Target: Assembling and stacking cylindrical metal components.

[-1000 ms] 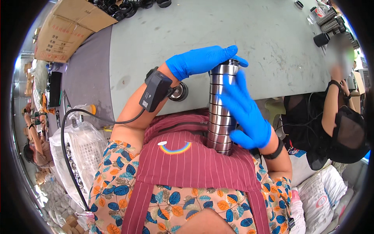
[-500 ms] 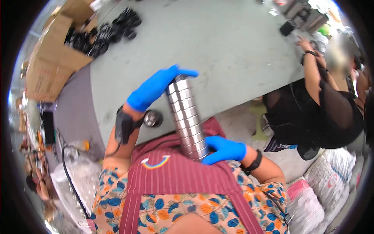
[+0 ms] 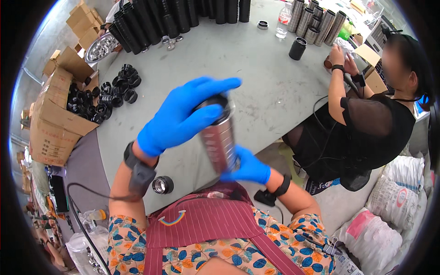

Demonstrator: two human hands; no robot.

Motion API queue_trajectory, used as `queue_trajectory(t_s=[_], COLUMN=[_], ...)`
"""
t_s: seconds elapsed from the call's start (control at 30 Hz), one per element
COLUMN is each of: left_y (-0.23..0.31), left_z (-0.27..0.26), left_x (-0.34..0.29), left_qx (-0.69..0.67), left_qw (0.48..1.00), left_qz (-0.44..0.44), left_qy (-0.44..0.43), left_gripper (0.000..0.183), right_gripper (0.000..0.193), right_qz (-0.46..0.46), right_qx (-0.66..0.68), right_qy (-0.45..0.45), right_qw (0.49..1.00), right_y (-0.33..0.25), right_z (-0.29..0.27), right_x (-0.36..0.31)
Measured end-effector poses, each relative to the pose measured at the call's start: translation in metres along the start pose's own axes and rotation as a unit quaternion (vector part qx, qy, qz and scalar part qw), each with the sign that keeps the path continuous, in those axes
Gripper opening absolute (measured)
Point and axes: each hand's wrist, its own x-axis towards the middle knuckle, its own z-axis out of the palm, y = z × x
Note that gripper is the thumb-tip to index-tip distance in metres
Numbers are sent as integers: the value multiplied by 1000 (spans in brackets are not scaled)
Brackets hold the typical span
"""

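Note:
Both my hands wear blue gloves and hold a shiny ribbed steel cylinder (image 3: 218,143) between them, over the table's near edge. My left hand (image 3: 176,114) is closed round its upper end, where a black cap or collar (image 3: 213,101) shows between the fingers. Lower down, my right hand (image 3: 250,167) grips the cylinder's bottom end from the right, a little blurred. The cylinder leans, with its top away from me. On the table beside my left wrist lies a black ring-shaped cap (image 3: 163,184) with a silvery inside.
An open cardboard box (image 3: 57,121) spills black caps (image 3: 121,85) at the left. Black tubes (image 3: 172,16) line the far side, near a metal bowl (image 3: 101,47). Steel cylinders (image 3: 316,20) and a clear bottle (image 3: 283,22) stand far right. A co-worker (image 3: 366,114) sits at the right, beside white sacks (image 3: 371,233).
My view has lifted, showing more of the table's far side. The cylinder has been raised nearer to me, and my left fingers now wrap its capped top. The co-worker's hands have shifted.

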Motion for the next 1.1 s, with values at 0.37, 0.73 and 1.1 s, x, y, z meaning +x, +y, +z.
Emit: queue_trajectory(t_s=[0.37, 0.73, 1.1], left_y=[-82, -123, -111], left_z=[88, 125, -31], left_x=[175, 224, -49], left_qx=[204, 283, 140], left_qw=[945, 956, 966], left_qz=[241, 64, -5], left_qy=[87, -48, 217], left_gripper=[37, 58, 54], right_gripper=[69, 84, 91], right_qz=[-134, 77, 102], right_qx=[-488, -547, -501], right_qy=[347, 373, 343], right_qw=[790, 745, 788], right_y=[30, 63, 69], right_z=[-231, -268, -176], right_x=[96, 93, 35])
